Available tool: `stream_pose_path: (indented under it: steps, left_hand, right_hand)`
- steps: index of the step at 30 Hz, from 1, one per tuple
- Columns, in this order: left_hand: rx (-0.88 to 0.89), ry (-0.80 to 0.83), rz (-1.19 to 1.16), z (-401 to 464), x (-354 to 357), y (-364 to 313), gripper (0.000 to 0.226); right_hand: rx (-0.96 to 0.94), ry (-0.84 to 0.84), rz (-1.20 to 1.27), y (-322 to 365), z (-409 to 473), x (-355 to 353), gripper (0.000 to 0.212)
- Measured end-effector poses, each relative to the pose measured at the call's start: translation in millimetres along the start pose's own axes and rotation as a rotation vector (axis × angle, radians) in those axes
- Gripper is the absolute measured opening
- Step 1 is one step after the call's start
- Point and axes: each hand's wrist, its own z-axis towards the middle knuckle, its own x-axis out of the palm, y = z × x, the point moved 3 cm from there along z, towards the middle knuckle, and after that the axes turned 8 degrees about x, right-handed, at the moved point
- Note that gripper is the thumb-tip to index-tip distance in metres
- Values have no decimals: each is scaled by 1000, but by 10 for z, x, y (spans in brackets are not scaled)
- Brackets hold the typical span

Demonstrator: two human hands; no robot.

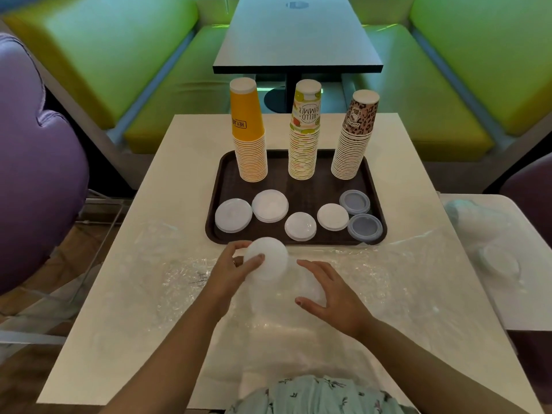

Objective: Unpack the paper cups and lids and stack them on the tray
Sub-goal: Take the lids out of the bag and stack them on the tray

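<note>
A dark brown tray (301, 192) sits mid-table. At its back stand three upside-down cup stacks: yellow (250, 135), fruit-print (303, 135) and leopard-print (354, 138). White lid piles (270, 205) and two grey-blue lid piles (360, 215) lie along its front. Just in front of the tray, my left hand (231, 271) grips a stack of white lids (270, 259) by its side. My right hand (331, 297) curls around a second, blurred bunch of white lids (313, 289) inside clear plastic wrap.
Crumpled clear plastic wrap (298, 321) covers the near half of the white table (134, 294). More wrapped lids (498, 261) lie on a side table at the right. Green benches, a dark table and a purple chair surround the place.
</note>
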Motion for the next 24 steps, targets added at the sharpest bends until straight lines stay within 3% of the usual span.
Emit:
stream_pose_path:
  steps: [4,6,8,10,13,15,20,24]
  left_hand:
    - [98,-21,-65,0,27,-207,34]
    - [142,7,-102,-11,102,-328,31]
    - [166,59,-148,-20,222,-452,22]
    - [158,131,-198,-39,376,-575,13]
    - [153,243,-204,-44,618,-731,11]
    - [142,278,-166,1,736,-768,9]
    - [157,380,143,146,961,-708,16]
    - [422,354,396,217,1096,-744,38]
  right_hand:
    - [16,-114,91,172,-43,-104,65]
    - [25,-235,268,310,-55,-213,63]
    - [60,-254,520,436,-4,-330,58]
    - [145,-86,856,536,79,-399,64]
    - [291,227,1500,617,163,-450,92]
    - [262,292,1708,613,182,-489,97]
    - [275,246,1869,418,190,-596,105]
    - [291,228,1898,284,171,-662,99]
